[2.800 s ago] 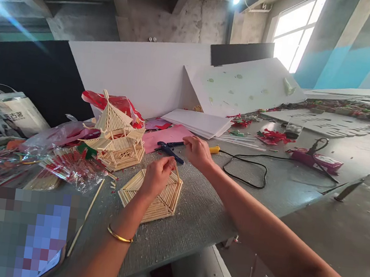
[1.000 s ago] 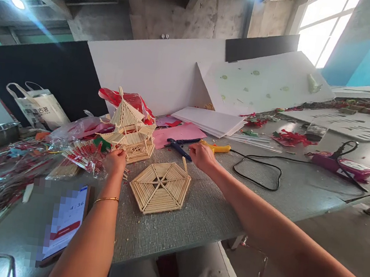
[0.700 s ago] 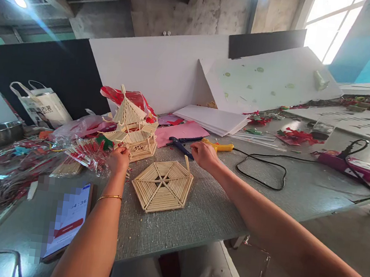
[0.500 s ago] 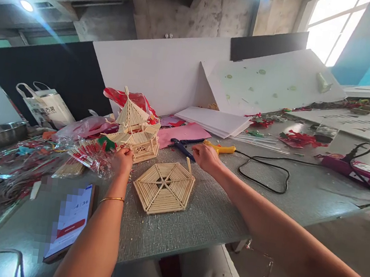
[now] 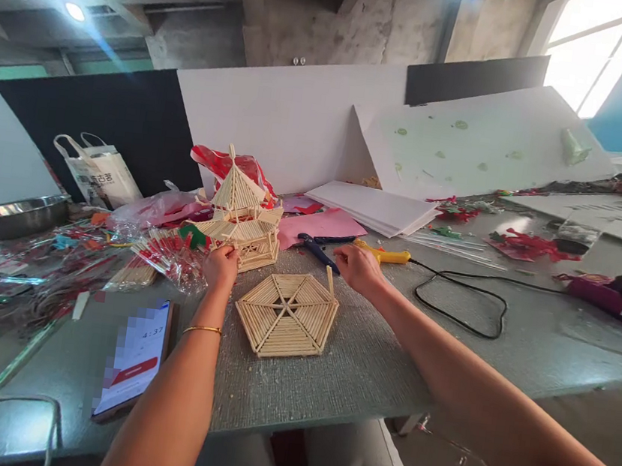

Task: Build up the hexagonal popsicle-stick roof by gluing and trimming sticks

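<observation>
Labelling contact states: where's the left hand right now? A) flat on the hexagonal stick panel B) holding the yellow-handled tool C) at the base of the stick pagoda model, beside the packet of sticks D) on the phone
C: the left hand sits at the foot of the stick pagoda model, next to the packet of sticks, apart from the hexagonal stick panel and the phone.
</observation>
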